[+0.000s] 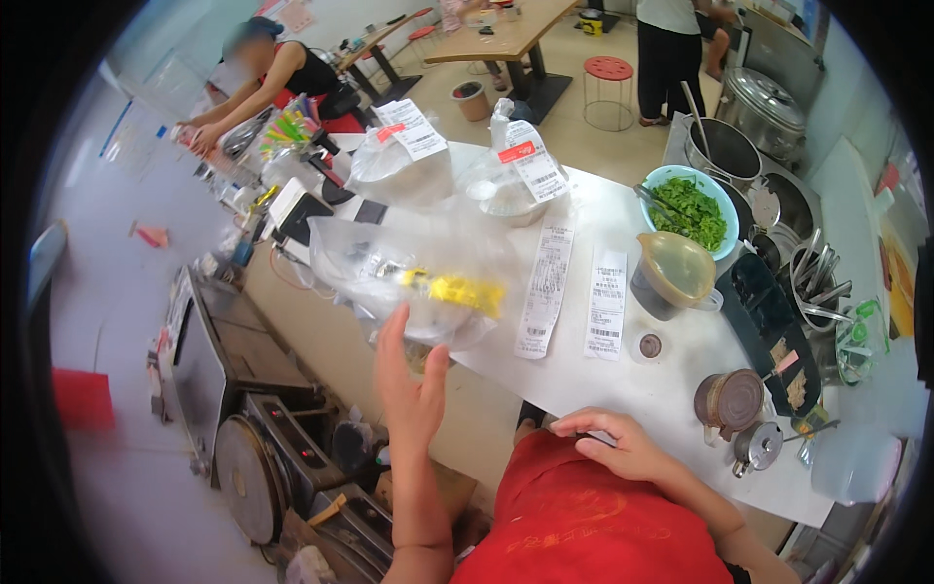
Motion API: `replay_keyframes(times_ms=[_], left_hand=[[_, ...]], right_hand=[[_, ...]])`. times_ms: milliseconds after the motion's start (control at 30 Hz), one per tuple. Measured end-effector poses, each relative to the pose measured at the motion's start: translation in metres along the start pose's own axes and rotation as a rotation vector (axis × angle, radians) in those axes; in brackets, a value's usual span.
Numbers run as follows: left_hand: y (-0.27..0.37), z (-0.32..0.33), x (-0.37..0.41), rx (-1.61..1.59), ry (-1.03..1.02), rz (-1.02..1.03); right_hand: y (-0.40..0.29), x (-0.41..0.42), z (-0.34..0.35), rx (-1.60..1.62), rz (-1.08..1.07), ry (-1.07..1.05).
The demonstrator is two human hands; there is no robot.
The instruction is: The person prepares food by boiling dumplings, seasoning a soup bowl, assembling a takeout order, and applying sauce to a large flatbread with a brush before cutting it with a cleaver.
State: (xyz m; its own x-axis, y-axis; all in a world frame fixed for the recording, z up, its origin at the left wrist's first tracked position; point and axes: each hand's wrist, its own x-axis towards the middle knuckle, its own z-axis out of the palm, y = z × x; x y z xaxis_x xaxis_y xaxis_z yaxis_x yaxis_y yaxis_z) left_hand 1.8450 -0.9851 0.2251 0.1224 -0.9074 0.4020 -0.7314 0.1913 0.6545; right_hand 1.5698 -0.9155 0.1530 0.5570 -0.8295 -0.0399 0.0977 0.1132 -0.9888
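Note:
My left hand point(412, 387) is raised beside the left table edge, thumb and fingers apart, holding nothing. Just beyond its fingertips is a translucent plastic bag point(365, 248), blurred, with a yellow packet point(467, 292) showing in it or through it. Whether the bag touches the table is unclear. Near the front table edge, in front of the red apron point(584, 504), my right hand point(609, 442) has loosely curved fingers and nothing visible in its grasp. Two printed paper slips, a longer one point(546, 288) and a shorter one point(607, 303), lie on the white table point(467, 372).
Two bagged containers, left point(401, 171) and right point(511, 190), bear printed slips. To the right are a bowl of chopped greens point(689, 208), a pitcher point(671, 274), a lidded jar point(730, 401) and a utensil pot point(813, 285). Cooking appliances point(292, 445) stand lower left. A person point(292, 73) works far left.

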Motion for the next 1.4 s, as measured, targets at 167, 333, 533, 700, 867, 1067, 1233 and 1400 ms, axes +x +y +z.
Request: replay_keyframes(times_ms=[167,333,533,700,867,1067,1233,1400], left_hand=[[-0.018,0.025,0.060,0.163,-0.098,0.218],[-0.035,0.017,0.065,-0.066,-0.195,0.543],[-0.057,-0.012,0.054,-0.131,-0.314,0.723],[-0.061,-0.025,0.065,-0.127,-0.335,0.792],[-0.052,-0.032,0.077,-0.247,-0.504,0.892],[-0.069,-0.035,0.081,-0.295,-0.562,0.885],[-0.091,-0.049,0.092,0.188,-0.028,0.637],[-0.068,-0.038,0.129,0.562,0.405,0.475]], right_hand=[[-0.014,0.017,0.015,-0.050,0.002,0.259],[-0.024,0.048,0.038,-0.047,-0.060,0.434],[-0.049,0.093,0.057,-0.301,-0.190,0.564],[-0.079,0.132,0.061,-0.894,-0.485,0.618],[-0.105,0.158,0.085,-0.926,-0.433,0.650],[-0.087,0.163,0.090,-0.861,-0.599,0.653],[-0.084,0.158,0.093,-0.639,-0.586,0.589],[-0.076,0.155,0.090,-0.459,-0.537,0.541]])
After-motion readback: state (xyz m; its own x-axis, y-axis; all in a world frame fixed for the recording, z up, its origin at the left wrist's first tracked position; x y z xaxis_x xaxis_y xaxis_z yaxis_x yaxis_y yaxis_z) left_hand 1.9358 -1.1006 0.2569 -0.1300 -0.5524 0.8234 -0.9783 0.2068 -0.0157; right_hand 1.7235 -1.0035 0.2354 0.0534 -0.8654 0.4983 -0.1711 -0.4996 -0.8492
